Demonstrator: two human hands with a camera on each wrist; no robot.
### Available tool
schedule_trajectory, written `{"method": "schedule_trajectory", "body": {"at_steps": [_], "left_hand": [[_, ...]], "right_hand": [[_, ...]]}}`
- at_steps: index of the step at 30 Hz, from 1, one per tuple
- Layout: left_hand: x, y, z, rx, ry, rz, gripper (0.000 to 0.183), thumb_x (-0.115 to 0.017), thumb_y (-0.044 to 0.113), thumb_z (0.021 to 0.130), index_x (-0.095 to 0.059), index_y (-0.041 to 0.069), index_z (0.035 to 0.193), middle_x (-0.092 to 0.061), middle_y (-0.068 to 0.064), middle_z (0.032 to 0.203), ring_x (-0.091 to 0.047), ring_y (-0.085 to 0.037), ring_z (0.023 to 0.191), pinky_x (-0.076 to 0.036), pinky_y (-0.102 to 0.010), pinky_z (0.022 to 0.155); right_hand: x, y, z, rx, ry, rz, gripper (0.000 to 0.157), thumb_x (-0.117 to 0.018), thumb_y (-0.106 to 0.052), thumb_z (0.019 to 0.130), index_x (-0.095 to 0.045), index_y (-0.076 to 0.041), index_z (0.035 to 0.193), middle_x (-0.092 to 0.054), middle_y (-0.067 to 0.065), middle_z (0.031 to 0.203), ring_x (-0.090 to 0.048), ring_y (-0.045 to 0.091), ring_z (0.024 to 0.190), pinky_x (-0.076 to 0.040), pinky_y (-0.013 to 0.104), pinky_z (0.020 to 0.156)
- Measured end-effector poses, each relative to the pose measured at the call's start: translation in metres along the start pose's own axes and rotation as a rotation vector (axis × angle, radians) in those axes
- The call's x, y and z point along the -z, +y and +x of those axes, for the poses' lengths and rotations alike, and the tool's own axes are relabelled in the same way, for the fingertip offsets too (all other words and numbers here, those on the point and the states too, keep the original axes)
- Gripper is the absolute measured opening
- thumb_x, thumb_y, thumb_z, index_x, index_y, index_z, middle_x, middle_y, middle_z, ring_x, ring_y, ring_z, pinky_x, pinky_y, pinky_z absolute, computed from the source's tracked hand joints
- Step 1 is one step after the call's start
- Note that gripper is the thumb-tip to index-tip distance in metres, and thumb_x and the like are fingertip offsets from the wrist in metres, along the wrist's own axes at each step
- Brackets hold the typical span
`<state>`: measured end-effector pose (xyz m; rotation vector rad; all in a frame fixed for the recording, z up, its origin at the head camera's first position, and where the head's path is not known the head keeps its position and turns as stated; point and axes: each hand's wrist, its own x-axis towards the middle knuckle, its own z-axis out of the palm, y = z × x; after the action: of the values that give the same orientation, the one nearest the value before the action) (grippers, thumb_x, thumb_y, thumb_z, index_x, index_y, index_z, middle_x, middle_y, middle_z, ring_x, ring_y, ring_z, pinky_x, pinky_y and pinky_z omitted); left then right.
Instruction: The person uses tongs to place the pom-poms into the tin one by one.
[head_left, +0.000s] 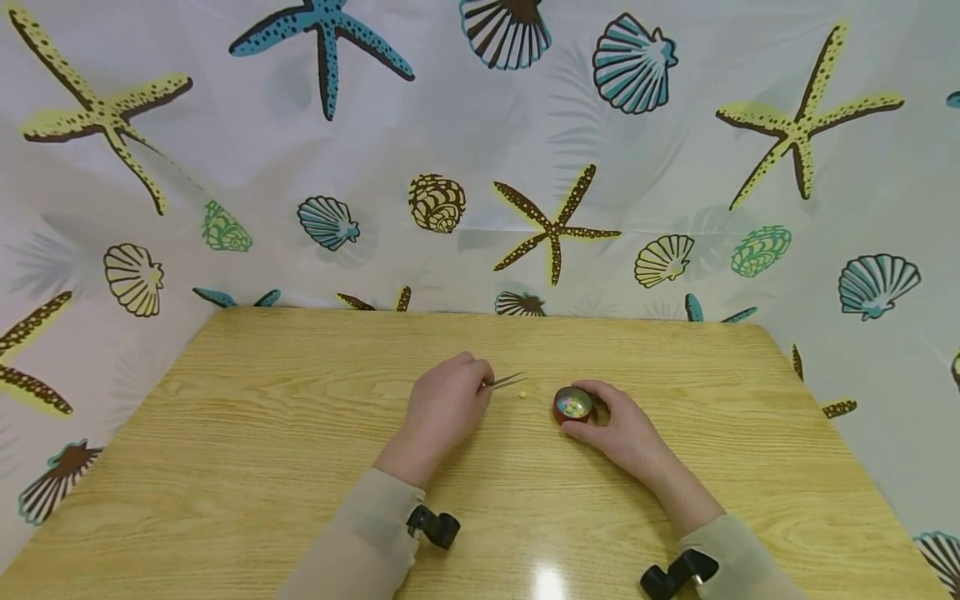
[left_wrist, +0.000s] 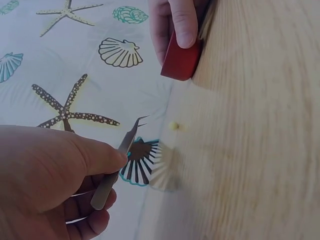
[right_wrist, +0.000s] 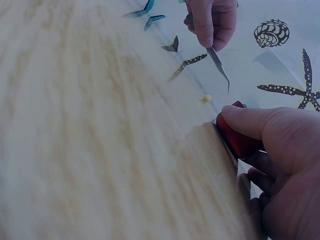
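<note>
My left hand [head_left: 450, 396] pinches a pair of metal tweezers [left_wrist: 107, 187] between thumb and fingers. Their fine bent tips point right and stand slightly apart, with nothing between them. Just beyond, a small round yellow bead [head_left: 522, 395] lies on the table, close to the tips in the head view. To its right, my right hand [head_left: 622, 429] grips a small round red bowl [right_wrist: 237, 137], thumb on the near side and fingers around the far side. Several pink, yellow and blue beads [head_left: 573, 408] lie inside; both wrist views show only the bowl's red outer wall.
The light wood-grain table [head_left: 247, 433] stretches out to both sides of the hands. A white sheet [head_left: 465, 125] printed with shells and starfish hangs behind the table and along its sides. A black wrist camera [head_left: 435, 527] sits on each sleeve.
</note>
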<state>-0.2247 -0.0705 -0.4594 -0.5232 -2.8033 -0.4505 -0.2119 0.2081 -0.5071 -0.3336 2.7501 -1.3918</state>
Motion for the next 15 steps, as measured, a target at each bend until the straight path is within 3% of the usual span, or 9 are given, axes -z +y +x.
{"method": "schedule_trajectory", "body": {"at_steps": [15], "left_hand": [[-0.0055,-0.0047,-0.0002,-0.002,-0.074,0.023,0.002,-0.082,0.013,0.102,-0.083,0.013,0.104,-0.069,-0.001,0.090,-0.068,-0.019,0.079,-0.060,-0.038,0.071]], "right_hand": [[-0.0006,-0.0014,-0.0012,0.002,0.005,0.009,0.066,-0.087,-0.032,0.099,-0.061,-0.010,0.155,-0.063,0.015,0.152,-0.054,0.039,0.146,-0.039,0.063,0.121]]}}
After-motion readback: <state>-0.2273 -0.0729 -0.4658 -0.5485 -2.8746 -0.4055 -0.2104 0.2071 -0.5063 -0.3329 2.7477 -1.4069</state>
